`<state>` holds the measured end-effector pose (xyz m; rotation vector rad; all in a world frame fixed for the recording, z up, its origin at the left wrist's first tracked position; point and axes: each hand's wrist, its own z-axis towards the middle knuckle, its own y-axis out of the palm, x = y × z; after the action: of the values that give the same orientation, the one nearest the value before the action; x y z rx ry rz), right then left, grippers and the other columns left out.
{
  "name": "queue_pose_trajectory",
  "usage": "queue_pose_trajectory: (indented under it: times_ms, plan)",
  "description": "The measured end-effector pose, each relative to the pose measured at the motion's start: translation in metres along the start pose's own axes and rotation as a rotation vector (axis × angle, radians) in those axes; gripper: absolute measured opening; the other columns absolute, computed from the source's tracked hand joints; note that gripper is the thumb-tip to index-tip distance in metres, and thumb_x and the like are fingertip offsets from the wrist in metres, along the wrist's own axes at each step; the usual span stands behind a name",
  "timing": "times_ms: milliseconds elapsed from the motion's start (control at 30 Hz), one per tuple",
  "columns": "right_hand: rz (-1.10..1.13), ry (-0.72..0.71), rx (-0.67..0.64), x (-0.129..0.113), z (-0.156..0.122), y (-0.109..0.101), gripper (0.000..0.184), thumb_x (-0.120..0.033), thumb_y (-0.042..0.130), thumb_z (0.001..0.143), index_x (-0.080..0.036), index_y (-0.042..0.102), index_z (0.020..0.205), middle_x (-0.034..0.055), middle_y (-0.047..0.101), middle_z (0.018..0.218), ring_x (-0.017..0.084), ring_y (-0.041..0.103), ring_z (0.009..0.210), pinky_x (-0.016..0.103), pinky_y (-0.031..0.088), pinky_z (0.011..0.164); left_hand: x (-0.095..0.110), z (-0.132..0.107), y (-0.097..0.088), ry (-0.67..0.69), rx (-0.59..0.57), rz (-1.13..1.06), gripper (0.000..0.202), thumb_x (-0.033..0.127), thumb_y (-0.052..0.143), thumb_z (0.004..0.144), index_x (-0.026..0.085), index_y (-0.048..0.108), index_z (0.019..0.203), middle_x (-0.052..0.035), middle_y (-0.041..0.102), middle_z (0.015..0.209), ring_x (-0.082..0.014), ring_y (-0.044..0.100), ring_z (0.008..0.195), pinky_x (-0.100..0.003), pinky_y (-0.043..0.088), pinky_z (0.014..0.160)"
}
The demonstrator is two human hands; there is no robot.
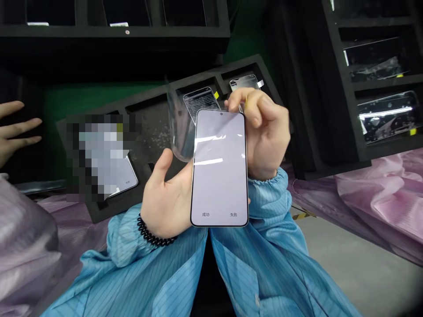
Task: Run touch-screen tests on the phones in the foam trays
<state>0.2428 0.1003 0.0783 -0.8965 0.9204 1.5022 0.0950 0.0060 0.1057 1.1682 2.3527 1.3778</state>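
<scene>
A smartphone (219, 171) with a lit, nearly white screen faces me, and two short labels in Chinese characters show near its bottom edge. My left hand (168, 198) lies palm up beneath it, thumb stretched away; most of its fingers are hidden behind the phone, and a fingertip shows at the right edge. With bent fingers, my right hand (267, 127) grips the phone's upper right corner. A curved clear plastic film (180, 132) stands just left of the phone; what holds it is hidden.
Below is a black foam tray (147, 103) with other phones in compartments, including one with text (200, 101). A partly pixelated phone (127, 174) lies left. More phone-filled trays (211, 31) stand behind and right. Another person's hand (16, 127) reaches in at far left.
</scene>
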Motion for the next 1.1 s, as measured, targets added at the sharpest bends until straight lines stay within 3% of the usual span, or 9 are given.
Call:
queue_pose_trajectory:
  times_ms: [100,200,333,500,733,833,933,1033,1100]
  plan:
    - [0.059,-0.029,-0.052,0.007,0.009,-0.012,0.053,-0.055,0.024,0.106,-0.026,0.022,0.061,0.0048,0.067,0.090,0.024,0.067,0.100,0.046,0.059,0.090,0.002,0.003,-0.003,0.021,-0.059,-0.028,0.078,0.075,0.025,0.095,0.027,0.040,0.155,-0.0115,0.054,0.152,-0.0429,0.042,0.147,-0.072,0.048,0.105]
    - [-0.065,-0.047,-0.025,0.009,0.012,-0.029,0.055,-0.060,0.023,0.105,-0.025,0.030,0.063,0.0050,0.066,0.096,0.026,0.064,0.116,0.052,0.054,0.101,0.011,0.001,-0.011,0.096,0.005,0.002,0.075,0.074,0.027,0.095,0.029,0.041,0.154,-0.0081,0.061,0.145,-0.0404,0.053,0.138,-0.066,0.052,0.102]
    - [-0.074,-0.101,0.117,0.016,0.002,-0.054,0.047,-0.045,0.032,0.104,-0.025,0.042,0.063,0.0039,0.069,0.088,0.025,0.068,0.097,0.050,0.054,0.095,0.032,-0.013,-0.031,0.260,0.171,0.141,0.069,0.069,0.032,0.097,0.027,0.047,0.150,-0.0070,0.066,0.137,-0.0374,0.065,0.124,-0.055,0.059,0.097]
    - [-0.249,-0.035,0.230,0.039,-0.015,-0.073,0.039,-0.028,0.043,0.099,-0.024,0.061,0.066,0.0037,0.074,0.080,0.024,0.067,0.085,0.045,0.052,0.088,0.051,-0.017,-0.052,0.565,0.371,0.279,0.060,0.060,0.044,0.096,0.025,0.055,0.144,-0.0063,0.065,0.138,-0.0293,0.061,0.129,-0.040,0.056,0.105]
    - [-0.464,-0.035,0.205,0.049,-0.020,-0.075,0.037,-0.026,0.044,0.102,-0.025,0.066,0.072,0.0022,0.074,0.082,0.022,0.067,0.088,0.043,0.050,0.088,0.054,0.010,-0.044,0.467,0.402,0.552,0.054,0.055,0.054,0.094,0.021,0.062,0.135,-0.0099,0.067,0.135,-0.0315,0.054,0.137,-0.046,0.046,0.116]
    - [-0.471,-0.037,0.188,0.047,-0.020,-0.076,0.036,-0.025,0.044,0.103,-0.025,0.066,0.074,0.0020,0.074,0.082,0.022,0.067,0.087,0.043,0.050,0.086,0.056,0.003,-0.054,0.660,0.700,1.006,0.051,0.053,0.061,0.092,0.025,0.064,0.133,-0.0077,0.064,0.140,-0.0326,0.049,0.142,-0.047,0.036,0.123]
    - [-0.464,-0.036,0.174,0.047,-0.021,-0.077,0.036,-0.024,0.044,0.102,-0.025,0.067,0.075,0.0013,0.074,0.082,0.022,0.067,0.085,0.043,0.050,0.087,0.057,-0.008,-0.077,0.870,1.039,1.456,0.054,0.054,0.063,0.090,0.023,0.064,0.135,-0.0111,0.050,0.155,-0.0391,0.032,0.153,-0.055,0.016,0.130]
    - [-0.472,-0.033,0.168,0.048,-0.021,-0.078,0.035,-0.022,0.046,0.102,-0.025,0.067,0.075,0.0009,0.074,0.081,0.022,0.067,0.085,0.043,0.050,0.087,0.059,-0.013,-0.096,0.824,1.116,1.664,0.070,0.057,0.065,0.087,0.017,0.055,0.144,-0.0194,0.033,0.165,-0.0477,0.018,0.156,-0.067,0.012,0.126]
    - [-0.479,-0.028,0.167,0.048,-0.021,-0.077,0.034,-0.022,0.046,0.102,-0.025,0.067,0.076,0.0008,0.074,0.081,0.022,0.067,0.086,0.043,0.051,0.087,0.062,-0.015,-0.098,0.731,1.157,1.735,0.074,0.058,0.061,0.089,0.016,0.050,0.149,-0.0230,0.035,0.163,-0.0512,0.026,0.153,-0.071,0.022,0.121]
